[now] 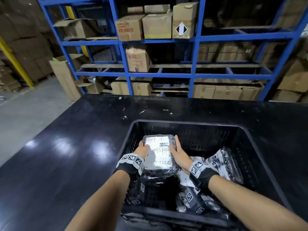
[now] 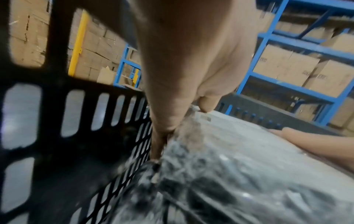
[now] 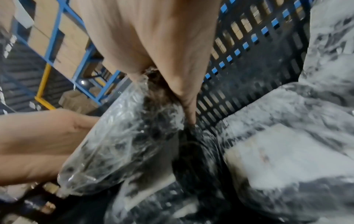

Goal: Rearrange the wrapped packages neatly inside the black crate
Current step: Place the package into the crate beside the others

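White label legible from head view only.

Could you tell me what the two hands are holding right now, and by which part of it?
Both hold the labelled wrapped package inside the black crate: the left hand grips its left edge, the right hand its right edge.

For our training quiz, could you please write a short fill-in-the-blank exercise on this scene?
1. The labelled package is held by ____ hands.
2. The crate stands on a ____ table.
3. The shelving behind is painted ____.
4. Its shelves hold cardboard ____.

Missing words: both; black; blue; boxes
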